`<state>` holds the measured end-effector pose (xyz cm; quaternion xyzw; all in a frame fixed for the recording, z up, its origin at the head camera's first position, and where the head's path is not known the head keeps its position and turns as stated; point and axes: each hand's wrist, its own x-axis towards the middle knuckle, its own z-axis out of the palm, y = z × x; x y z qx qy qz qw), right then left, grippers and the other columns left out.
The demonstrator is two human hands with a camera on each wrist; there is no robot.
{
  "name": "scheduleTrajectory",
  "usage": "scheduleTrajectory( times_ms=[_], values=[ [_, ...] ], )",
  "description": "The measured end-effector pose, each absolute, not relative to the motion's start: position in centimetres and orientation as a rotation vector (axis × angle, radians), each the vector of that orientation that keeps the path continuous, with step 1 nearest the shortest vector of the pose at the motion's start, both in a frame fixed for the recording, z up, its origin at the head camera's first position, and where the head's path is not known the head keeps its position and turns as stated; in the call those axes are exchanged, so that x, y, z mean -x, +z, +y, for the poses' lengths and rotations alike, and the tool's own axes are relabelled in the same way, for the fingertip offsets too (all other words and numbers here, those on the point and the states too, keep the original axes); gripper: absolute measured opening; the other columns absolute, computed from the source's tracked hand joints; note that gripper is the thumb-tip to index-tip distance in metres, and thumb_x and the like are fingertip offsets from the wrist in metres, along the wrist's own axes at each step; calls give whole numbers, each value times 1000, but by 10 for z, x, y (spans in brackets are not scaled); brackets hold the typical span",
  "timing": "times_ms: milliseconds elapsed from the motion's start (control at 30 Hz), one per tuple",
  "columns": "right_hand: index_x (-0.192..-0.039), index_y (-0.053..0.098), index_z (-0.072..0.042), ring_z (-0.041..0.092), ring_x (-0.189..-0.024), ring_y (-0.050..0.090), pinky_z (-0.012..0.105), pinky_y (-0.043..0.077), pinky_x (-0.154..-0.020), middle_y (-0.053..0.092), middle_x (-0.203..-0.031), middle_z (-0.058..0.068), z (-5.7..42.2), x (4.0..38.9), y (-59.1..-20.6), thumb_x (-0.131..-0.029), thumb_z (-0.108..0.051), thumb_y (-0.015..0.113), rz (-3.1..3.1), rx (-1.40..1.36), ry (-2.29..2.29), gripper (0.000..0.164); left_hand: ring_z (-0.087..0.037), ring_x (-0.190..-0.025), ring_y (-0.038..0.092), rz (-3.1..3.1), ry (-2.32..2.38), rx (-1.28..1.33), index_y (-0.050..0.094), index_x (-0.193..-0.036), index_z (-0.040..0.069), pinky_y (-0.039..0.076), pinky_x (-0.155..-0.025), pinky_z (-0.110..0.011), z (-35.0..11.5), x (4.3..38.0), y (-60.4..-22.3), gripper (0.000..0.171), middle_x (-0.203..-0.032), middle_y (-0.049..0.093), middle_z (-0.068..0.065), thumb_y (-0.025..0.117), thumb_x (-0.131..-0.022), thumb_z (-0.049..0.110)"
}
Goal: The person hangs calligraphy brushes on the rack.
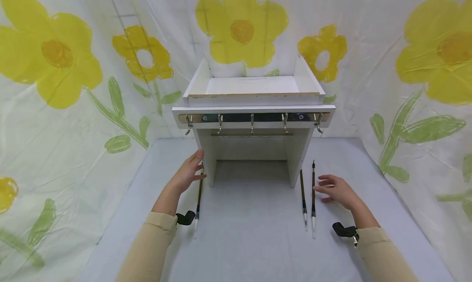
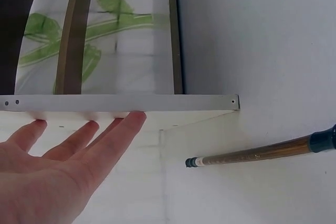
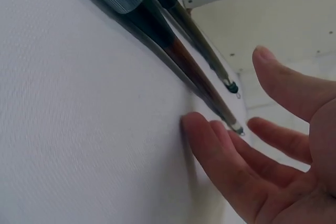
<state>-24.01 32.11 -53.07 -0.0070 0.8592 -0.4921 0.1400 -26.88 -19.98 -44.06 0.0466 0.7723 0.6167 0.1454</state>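
R hand (image 1: 340, 192), fingers apart, is hovering just R of fore-aft brush (image 1: 313, 200); L hand (image 1: 186, 172), fingers extended, is touching rack (image 1: 207, 153).

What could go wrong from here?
The left hand has its fingertips against the rack's side, so a firm push might shift it.
The left brush lies close beside that side and could get nudged if the rack or hand moves.
The right hand is very near the outer right brush; a bump might roll it into the inner right brush.
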Motion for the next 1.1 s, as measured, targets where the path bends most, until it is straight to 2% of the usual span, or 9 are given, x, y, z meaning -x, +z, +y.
scheduleTrajectory(
  times_ms=[233, 467, 633, 900, 1100],
  values=[
    [-148, 38, 5, 39, -110, 62, 36, 64, -76, 48, -138, 34, 304, 240, -535, -93, -32, 75, 2539, -153, -1395, 77, -45, -152, 20, 2238, 1783, -137, 6, -164, 19, 42, -112, -58, -199, 267, -442, 85, -171, 6, -11, 34, -101, 67],
    [-149, 32, 7, 23, -82, 69, 33, 62, -69, 52, -129, 33, 289, 244, -532, -91, -27, 77, 2670, -235, -1256, 81, -45, -151, 22, 2250, 1799, -134, 7, -164, 19, 43, -111, -58, -199, 268, -444, 85, -170, 8, -12, 35, -100, 69],
    [-149, 33, 8, 17, -72, 68, 33, 60, -68, 53, -126, 32, 286, 247, -531, -89, -26, 78, 2701, -255, -1186, 82, -46, -151, 23, 2251, 1807, -122, 8, -164, 18, 43, -111, -58, -199, 267, -446, 86, -170, 9, -13, 34, -100, 69],
    [-139, 41, 12, 18, -70, 66, 32, 55, -64, 59, -114, 29, 280, 247, -529, -86, -20, 80, 2773, -217, -1058, 73, -46, -151, 21, 2263, 1803, -115, 7, -164, 16, 43, -111, -58, -202, 268, -448, 88, -170, 10, -13, 35, -100, 68],
    [-138, 40, 14, 21, -71, 66, 31, 57, -62, 60, -110, 29, 280, 249, -527, -86, -13, 78, 2767, -207, -1057, 70, -45, -152, 22, 2262, 1796, -111, 9, -164, 18, 43, -111, -57, -200, 268, -447, 88, -170, 10, -12, 36, -99, 70]
  ],
)
